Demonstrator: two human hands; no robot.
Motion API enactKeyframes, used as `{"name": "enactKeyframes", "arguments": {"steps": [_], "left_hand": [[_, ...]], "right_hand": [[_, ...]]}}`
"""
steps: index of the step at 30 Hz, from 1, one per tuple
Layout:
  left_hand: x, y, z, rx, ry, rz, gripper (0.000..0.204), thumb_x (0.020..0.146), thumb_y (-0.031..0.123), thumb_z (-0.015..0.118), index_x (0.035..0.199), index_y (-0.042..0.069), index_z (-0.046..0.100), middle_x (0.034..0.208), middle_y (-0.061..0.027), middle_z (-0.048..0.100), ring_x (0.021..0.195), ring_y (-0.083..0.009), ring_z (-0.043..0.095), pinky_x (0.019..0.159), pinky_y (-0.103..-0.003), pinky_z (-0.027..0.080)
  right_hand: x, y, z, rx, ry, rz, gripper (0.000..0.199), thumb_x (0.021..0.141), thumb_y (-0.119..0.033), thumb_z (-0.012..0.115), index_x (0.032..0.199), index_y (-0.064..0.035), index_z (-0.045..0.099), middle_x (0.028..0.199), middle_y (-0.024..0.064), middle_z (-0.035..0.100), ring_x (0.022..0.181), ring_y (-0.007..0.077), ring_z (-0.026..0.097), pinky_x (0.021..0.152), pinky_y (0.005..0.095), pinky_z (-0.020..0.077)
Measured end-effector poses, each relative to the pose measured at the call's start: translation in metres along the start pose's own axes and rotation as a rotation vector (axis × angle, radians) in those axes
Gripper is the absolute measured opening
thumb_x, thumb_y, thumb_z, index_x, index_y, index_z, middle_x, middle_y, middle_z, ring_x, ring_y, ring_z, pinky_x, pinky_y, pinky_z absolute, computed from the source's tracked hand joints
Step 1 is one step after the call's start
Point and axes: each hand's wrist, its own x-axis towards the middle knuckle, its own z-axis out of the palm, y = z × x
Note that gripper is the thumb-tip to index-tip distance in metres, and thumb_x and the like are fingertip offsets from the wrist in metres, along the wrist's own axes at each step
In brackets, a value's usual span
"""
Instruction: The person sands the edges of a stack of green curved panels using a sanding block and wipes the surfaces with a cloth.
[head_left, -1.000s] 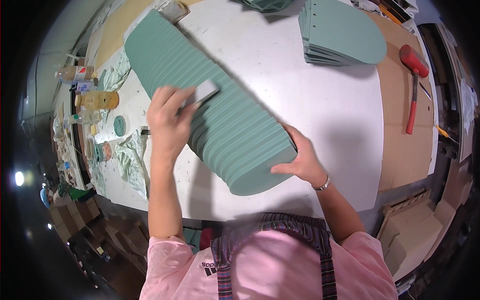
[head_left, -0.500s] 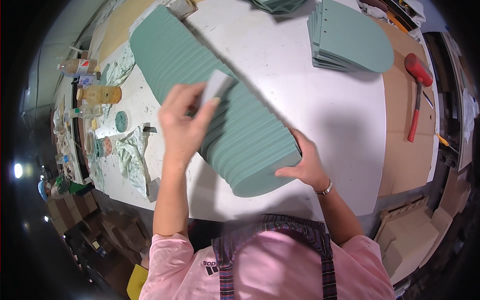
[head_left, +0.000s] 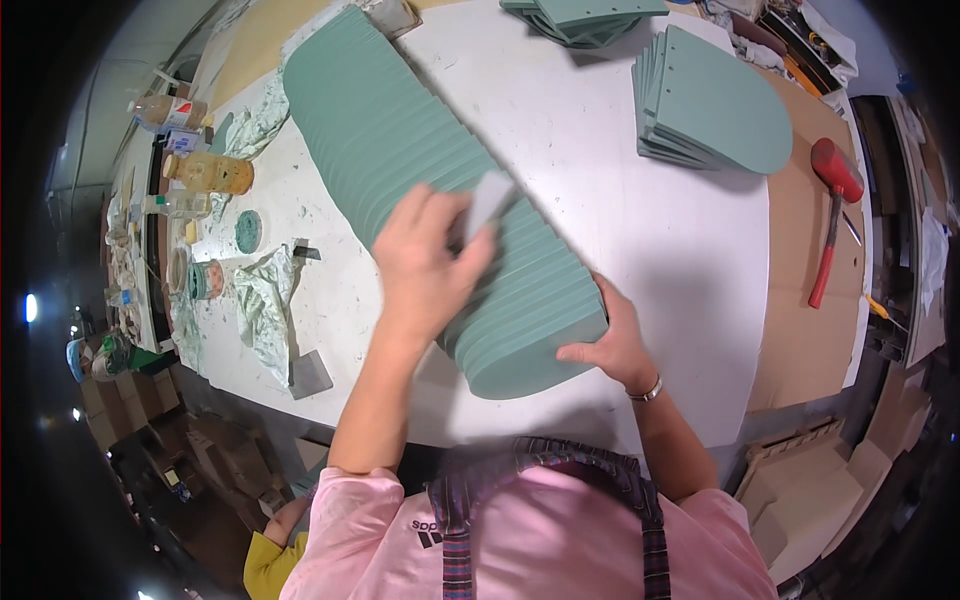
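A long row of overlapping flat green panels with rounded ends [head_left: 400, 130] lies slantwise on the white table, from the far left toward me. My left hand [head_left: 425, 255] pinches a grey flat piece [head_left: 487, 203], perhaps a folded abrasive sheet, against the panels near the middle of the row. That hand is slightly blurred. At the near end my right hand [head_left: 617, 340] grips the right edge of the row, thumb on top of the nearest panel and fingers over the side, partly hidden.
More green panels [head_left: 720, 100] lie stacked at the far right, near a red-headed mallet [head_left: 837, 175] on brown board. At left are a jar of yellowish liquid [head_left: 212, 174], a stained cloth [head_left: 265, 310] and a grey square sheet [head_left: 311, 374]. Another person's yellow garment [head_left: 268, 560] shows at lower left.
My left hand has moved right and nearer with the grey piece across the panels. My right hand keeps its hold. The whole view has shifted slightly, and more of the other person shows.
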Motion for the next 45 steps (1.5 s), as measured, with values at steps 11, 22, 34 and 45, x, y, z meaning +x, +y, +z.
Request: {"name": "enactKeyframes", "arguments": {"steps": [11, 22, 34, 45], "left_hand": [[0.034, -0.026, -0.001, 0.146, 0.193, -0.125, 0.022, 0.077, 0.011, 0.078, 0.092, 0.0, 0.068, 0.078, -0.0092, 0.06, 0.065, -0.0191, 0.059, 0.061, -0.032, 0.049], [-0.061, -0.12, -0.074, 0.141, 0.343, -0.535, 0.023, 0.076, 0.015, 0.075, 0.095, 0.003, 0.072, 0.084, -0.0104, 0.066, 0.069, -0.0237, 0.063, 0.066, -0.035, 0.052], [-0.097, -0.333, -0.19, 0.764, 0.278, -0.83, 0.041, 0.084, 0.029, 0.074, 0.117, 0.006, 0.07, 0.107, -0.0145, 0.071, 0.093, -0.0293, 0.068, 0.083, -0.041, 0.052], [-0.173, -0.244, -0.175, 0.669, -0.021, -0.936, 0.064, 0.084, 0.022, 0.072, 0.141, 0.003, 0.05, 0.131, -0.0207, 0.061, 0.125, -0.0346, 0.055, 0.102, -0.041, 0.043]], "right_hand": [[0.0, 0.01, 0.005, 0.132, -0.052, -0.053, 0.096, 0.058, -0.021, 0.093, 0.14, 0.0018, 0.05, 0.13, 0.0133, 0.061, 0.119, 0.024, 0.058, 0.102, 0.0369, 0.0452], [-0.005, 0.01, 0.002, 0.026, 0.013, 0.055, 0.084, 0.058, -0.026, 0.093, 0.126, 0.005, 0.056, 0.111, 0.0087, 0.067, 0.099, 0.0195, 0.063, 0.089, 0.0344, 0.0511], [-0.012, 0.021, 0.009, 0.17, 0.072, 0.086, 0.08, 0.059, -0.034, 0.095, 0.118, 0.0044, 0.056, 0.105, 0.0073, 0.065, 0.094, 0.0168, 0.061, 0.085, 0.0324, 0.0504], [-0.01, 0.018, 0.0, 0.181, 0.077, 0.137, 0.081, 0.059, -0.031, 0.094, 0.12, 0.0058, 0.056, 0.107, 0.0082, 0.067, 0.094, 0.0179, 0.062, 0.085, 0.0328, 0.051]]}}
